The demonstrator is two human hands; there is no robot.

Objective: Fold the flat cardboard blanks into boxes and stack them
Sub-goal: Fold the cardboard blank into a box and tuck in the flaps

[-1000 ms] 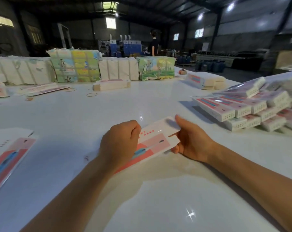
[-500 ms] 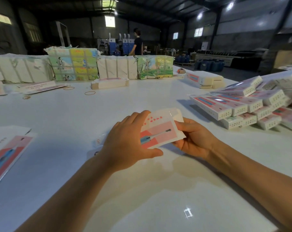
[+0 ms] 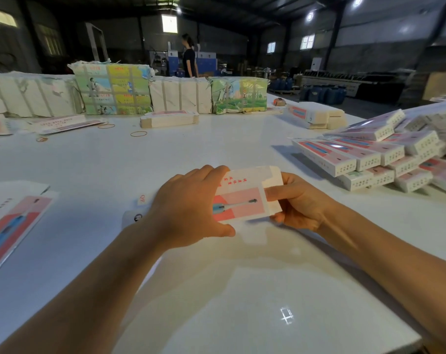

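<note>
1. I see the cardboard blank [image 3: 242, 198] held just above the table [image 3: 165, 159], between my 2 hands.
2. Left hand [image 3: 188, 208] curls over its left part; right hand [image 3: 297, 200] pinches the right end flap, thumb on top.
3. I judge it light, thin, springy — creases easily, so grip edges, not the printed face.
4. Finished boxes [image 3: 370, 154] lie well beyond my right hand.

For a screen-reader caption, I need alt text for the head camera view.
Two bare hands, left hand and right hand, hold a pink-and-white cardboard blank above a white table. Folded boxes are stacked to the right, and flat blanks lie at the left edge.
</note>
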